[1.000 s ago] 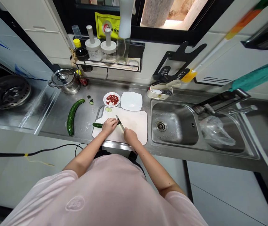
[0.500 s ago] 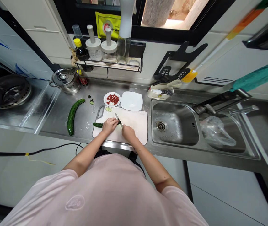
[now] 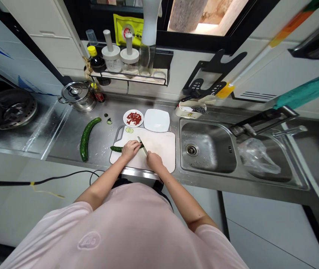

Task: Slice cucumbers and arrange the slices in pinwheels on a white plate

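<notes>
Cucumber [image 3: 116, 149] under left hand [image 3: 130, 150], pinned to board [image 3: 162, 149]; right hand [image 3: 154, 162] grips knife [image 3: 142, 145] at its cut end.

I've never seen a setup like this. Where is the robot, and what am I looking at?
There is no robot here: these are a person's bare hands. Every picture comes from one camera worn on the head, looking forward and down. On the grey steel counter lie a whole green cucumber, a round white plate of chopped red pieces, a squarish white dish and a white cutting board. The left hand holds a dark green cucumber piece on the board; the right hand grips a metal-bladed knife. Two pale green slices lie near the board's far edge.
</notes>
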A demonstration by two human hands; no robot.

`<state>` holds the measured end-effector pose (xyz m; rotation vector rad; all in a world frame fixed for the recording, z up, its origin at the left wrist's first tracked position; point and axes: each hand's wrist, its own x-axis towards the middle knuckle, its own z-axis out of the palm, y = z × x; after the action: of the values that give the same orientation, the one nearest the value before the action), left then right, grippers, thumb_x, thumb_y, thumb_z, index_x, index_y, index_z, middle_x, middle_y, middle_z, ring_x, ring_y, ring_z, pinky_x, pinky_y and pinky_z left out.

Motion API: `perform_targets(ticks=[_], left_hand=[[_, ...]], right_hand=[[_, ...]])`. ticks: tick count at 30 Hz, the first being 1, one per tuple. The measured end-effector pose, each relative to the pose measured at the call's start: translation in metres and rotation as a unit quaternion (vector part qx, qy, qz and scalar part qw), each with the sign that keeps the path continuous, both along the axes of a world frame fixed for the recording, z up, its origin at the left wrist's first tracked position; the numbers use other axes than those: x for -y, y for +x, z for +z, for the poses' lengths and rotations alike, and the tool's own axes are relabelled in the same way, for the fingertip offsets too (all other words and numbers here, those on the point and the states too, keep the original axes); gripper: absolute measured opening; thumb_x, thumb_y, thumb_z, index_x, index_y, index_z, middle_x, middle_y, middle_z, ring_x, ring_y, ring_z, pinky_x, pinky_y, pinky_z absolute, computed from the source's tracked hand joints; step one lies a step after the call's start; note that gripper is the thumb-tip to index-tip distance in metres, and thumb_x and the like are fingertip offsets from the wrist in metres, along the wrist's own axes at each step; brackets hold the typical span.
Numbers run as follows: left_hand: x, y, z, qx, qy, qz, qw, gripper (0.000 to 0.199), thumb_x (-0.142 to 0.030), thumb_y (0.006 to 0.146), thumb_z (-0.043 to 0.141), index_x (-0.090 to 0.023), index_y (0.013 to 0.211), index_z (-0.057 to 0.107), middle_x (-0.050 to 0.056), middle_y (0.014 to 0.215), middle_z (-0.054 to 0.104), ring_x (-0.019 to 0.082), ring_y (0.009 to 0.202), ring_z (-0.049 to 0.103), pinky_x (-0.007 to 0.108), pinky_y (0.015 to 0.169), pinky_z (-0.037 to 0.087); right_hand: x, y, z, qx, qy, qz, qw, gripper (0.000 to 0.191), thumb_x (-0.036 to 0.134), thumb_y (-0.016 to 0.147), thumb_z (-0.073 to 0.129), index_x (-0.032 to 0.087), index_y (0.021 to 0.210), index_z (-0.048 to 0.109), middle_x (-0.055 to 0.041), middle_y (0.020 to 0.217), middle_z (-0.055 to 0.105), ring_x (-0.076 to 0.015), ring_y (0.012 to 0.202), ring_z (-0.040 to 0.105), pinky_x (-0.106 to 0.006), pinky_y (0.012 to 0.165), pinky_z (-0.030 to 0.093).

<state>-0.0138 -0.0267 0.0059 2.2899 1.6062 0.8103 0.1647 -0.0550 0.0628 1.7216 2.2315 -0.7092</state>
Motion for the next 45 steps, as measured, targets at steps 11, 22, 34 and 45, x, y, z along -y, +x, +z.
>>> perform_targets(ticks=[11,22,34,45], left_hand=[[0.0,0.001,0.001,-0.005,0.004,0.0,1.0,0.022,-0.03,0.09,0.05,-0.024,0.099,0.07,0.005,0.097,0.066,0.017,0.091,0.057,0.03,0.082,0.047],[0.001,0.002,0.002,-0.006,0.004,0.003,1.0,0.022,-0.029,0.091,0.049,-0.024,0.099,0.069,0.005,0.097,0.066,0.016,0.09,0.057,0.03,0.082,0.047],[0.001,0.002,0.001,-0.012,0.007,0.007,1.0,0.023,-0.031,0.091,0.048,-0.024,0.099,0.069,0.004,0.097,0.065,0.016,0.088,0.057,0.029,0.08,0.046],[0.002,0.003,0.002,-0.001,0.007,0.001,1.0,0.022,-0.029,0.091,0.048,-0.024,0.099,0.068,0.004,0.097,0.065,0.015,0.09,0.057,0.03,0.082,0.046]], right_hand=[[-0.01,-0.008,0.002,0.0,-0.005,-0.003,1.0,0.026,0.012,0.092,0.032,0.013,0.109,0.052,-0.0148,0.101,0.065,-0.0222,0.095,0.063,-0.029,0.077,0.044],[-0.012,-0.012,-0.003,-0.005,0.002,-0.001,1.0,0.025,0.008,0.09,0.033,0.013,0.107,0.051,-0.0141,0.099,0.066,-0.0225,0.094,0.063,-0.03,0.076,0.044],[-0.003,-0.01,-0.007,0.006,0.009,-0.022,1.0,0.023,0.013,0.093,0.033,0.013,0.107,0.051,-0.0138,0.097,0.067,-0.0217,0.092,0.065,-0.029,0.075,0.044],[0.01,-0.002,-0.005,0.007,-0.006,-0.023,1.0,0.024,0.011,0.092,0.034,0.013,0.109,0.051,-0.0151,0.097,0.066,-0.0228,0.094,0.064,-0.03,0.075,0.044]])
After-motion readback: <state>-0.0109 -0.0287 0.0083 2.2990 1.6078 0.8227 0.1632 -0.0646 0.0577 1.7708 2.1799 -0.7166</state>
